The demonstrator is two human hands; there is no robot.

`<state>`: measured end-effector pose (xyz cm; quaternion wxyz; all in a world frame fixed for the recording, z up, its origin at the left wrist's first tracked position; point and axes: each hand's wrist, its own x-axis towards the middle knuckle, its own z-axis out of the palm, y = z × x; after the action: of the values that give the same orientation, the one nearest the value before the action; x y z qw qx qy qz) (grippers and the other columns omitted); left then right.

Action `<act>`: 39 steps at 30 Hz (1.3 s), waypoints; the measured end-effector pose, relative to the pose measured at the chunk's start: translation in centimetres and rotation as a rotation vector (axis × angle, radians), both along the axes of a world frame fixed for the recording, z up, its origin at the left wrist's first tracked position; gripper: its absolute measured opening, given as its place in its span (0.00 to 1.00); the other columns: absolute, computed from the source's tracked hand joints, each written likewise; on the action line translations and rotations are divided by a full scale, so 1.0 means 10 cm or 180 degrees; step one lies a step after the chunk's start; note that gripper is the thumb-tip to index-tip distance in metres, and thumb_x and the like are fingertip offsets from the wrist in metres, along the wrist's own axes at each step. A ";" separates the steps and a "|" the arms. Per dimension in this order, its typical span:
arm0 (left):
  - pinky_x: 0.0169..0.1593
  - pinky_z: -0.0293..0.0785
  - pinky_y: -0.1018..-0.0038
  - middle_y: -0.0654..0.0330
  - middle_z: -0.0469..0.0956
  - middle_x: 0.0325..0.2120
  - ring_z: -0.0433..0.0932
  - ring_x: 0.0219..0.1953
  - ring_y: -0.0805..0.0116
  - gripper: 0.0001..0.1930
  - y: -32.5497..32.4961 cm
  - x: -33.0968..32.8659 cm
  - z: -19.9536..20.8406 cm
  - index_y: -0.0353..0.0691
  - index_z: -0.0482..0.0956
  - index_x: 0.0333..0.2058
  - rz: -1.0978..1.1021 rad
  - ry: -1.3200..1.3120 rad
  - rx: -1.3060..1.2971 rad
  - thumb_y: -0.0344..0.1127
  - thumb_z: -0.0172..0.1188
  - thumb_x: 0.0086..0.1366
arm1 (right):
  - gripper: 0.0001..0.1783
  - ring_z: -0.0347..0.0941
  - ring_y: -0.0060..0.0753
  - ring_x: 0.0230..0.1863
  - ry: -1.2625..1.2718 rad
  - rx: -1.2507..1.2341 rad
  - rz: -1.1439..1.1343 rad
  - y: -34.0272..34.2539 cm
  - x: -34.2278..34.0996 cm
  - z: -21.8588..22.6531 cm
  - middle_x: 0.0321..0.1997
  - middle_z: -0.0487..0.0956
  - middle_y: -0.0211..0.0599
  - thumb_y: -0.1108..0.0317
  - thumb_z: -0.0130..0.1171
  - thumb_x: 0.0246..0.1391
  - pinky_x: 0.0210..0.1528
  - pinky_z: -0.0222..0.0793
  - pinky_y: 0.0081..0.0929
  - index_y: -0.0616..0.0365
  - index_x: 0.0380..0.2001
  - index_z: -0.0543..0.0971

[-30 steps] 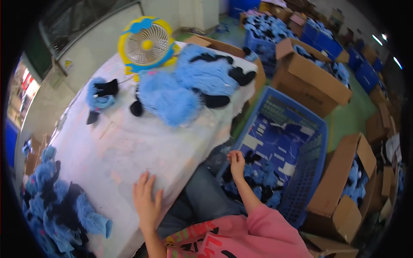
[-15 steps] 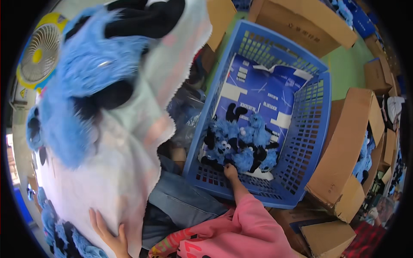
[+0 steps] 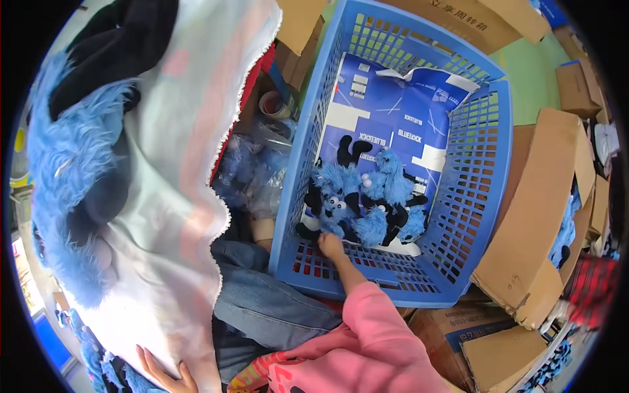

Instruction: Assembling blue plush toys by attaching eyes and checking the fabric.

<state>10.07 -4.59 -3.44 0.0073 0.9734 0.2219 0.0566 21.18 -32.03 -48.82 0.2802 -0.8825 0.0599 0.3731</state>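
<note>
My right hand (image 3: pixel 331 247) reaches into a blue plastic basket (image 3: pixel 285 216), its fingers closed at the lower edge of a blue plush toy (image 3: pixel 335 190) with black limbs and white bulging eyes. The fingertips are partly hidden against the toy's black foot. Several similar plush toys (image 3: pixel 392 177) lie bunched beside it. On a pale, scallop-edged cloth (image 3: pixel 177 262) at the left, my left hand (image 3: pixel 167 376) rests with its fingers apart. A larger shaggy blue plush piece (image 3: pixel 78 150) with long black parts lies on the same cloth.
Printed blue sheeting (image 3: pixel 400 111) lines the basket. Cardboard boxes (image 3: pixel 534 223) crowd its right side, and another open box (image 3: pixel 458 19) stands behind. Clear plastic bags (image 3: pixel 259 170) and a cup (image 3: pixel 272 103) sit between cloth and basket. More blue plush pieces (image 3: pixel 111 367) are at lower left.
My view has shifted, so the basket appears higher and the fan at the left has mostly left the picture. My right hand sits slightly further left along the toy's edge; my left hand stays on the cloth.
</note>
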 end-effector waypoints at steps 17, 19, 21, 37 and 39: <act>0.37 0.71 0.72 0.51 0.73 0.35 0.73 0.33 0.63 0.27 -0.92 -0.45 -0.90 0.32 0.68 0.43 0.1614 -0.0333 -0.9682 0.54 0.45 0.60 | 0.14 0.63 0.32 0.20 0.3174 0.7777 -0.0967 0.40 -0.49 4.37 0.12 0.65 0.33 0.58 0.40 0.52 0.31 0.61 0.26 0.50 0.17 0.62; 0.38 0.71 0.72 0.51 0.73 0.35 0.73 0.34 0.63 0.27 -0.93 -0.51 -0.84 0.32 0.67 0.43 0.1189 -0.0520 -0.9405 0.53 0.46 0.59 | 0.15 0.65 0.33 0.23 0.4593 0.7643 -0.0302 0.52 -0.78 4.57 0.18 0.69 0.36 0.55 0.44 0.52 0.31 0.62 0.24 0.55 0.21 0.67; 0.38 0.71 0.72 0.51 0.73 0.36 0.73 0.34 0.63 0.26 -0.94 -0.50 -0.67 0.32 0.67 0.43 0.0646 -0.0768 -0.8725 0.51 0.49 0.57 | 0.16 0.65 0.33 0.22 0.4926 0.7243 0.0564 0.69 -1.07 4.43 0.28 0.71 0.36 0.50 0.50 0.48 0.27 0.64 0.29 0.52 0.27 0.71; 0.49 0.62 0.72 0.53 0.68 0.44 0.68 0.44 0.64 0.34 -0.09 -1.20 0.32 0.34 0.60 0.51 0.0213 -0.3596 -0.3685 0.26 0.58 0.41 | 0.25 0.61 0.33 0.47 -0.1101 0.4872 0.1315 1.54 -0.92 5.17 0.47 0.67 0.40 0.58 0.56 0.46 0.51 0.55 0.25 0.61 0.45 0.68; 0.50 0.61 0.72 0.53 0.67 0.45 0.67 0.44 0.64 0.34 -0.13 -1.27 0.26 0.34 0.59 0.51 0.0271 -0.3694 -0.3426 0.27 0.59 0.41 | 0.25 0.62 0.33 0.47 -0.0715 0.4900 0.1623 1.83 -0.94 5.26 0.47 0.66 0.40 0.59 0.55 0.47 0.51 0.55 0.25 0.61 0.46 0.67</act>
<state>-2.61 -5.85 -0.79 0.5893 0.6418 0.2166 0.4403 11.77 -13.71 3.74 0.7185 -0.4615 -0.4440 0.2713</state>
